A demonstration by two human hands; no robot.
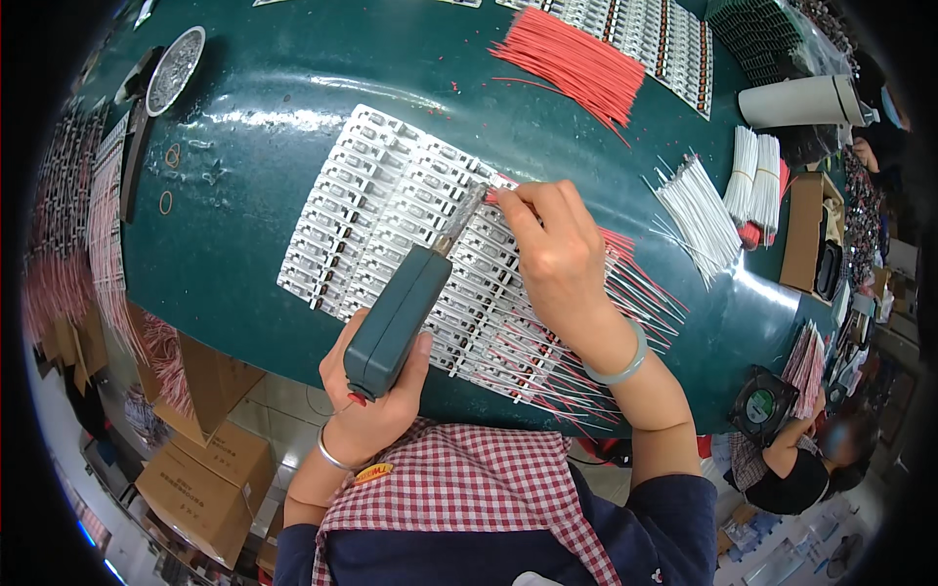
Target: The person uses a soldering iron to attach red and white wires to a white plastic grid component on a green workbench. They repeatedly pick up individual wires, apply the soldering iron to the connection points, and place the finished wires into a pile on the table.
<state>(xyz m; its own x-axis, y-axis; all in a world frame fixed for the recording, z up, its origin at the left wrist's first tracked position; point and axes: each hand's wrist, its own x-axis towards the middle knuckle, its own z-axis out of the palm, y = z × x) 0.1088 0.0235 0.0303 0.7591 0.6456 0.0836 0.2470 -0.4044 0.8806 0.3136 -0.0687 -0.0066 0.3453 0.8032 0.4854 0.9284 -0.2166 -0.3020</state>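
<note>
My left hand [381, 415] is wrapped round the handle of a dark green soldering gun [391, 317]. Its metal tip points up and right, close to the fingertips of my right hand [559, 249]. Those fingertips pinch the end of a red wire [491, 196] at the upper right part of a white panel [391, 186]. Rows of small white holders with metal parts cover the panel. Along its right and lower right side, several red and white wires [635, 283] stick out past the edge. The exact contact between tip and wire is too small to make out.
Loose red wires [572, 63] lie at the far side, beside another white panel [674, 49]. White wires [696, 215], a pale tumbler [796, 101] and a cardboard box [806, 232] sit right. A shallow metal dish [176, 71] stands left. A co-worker [796, 464] is at lower right.
</note>
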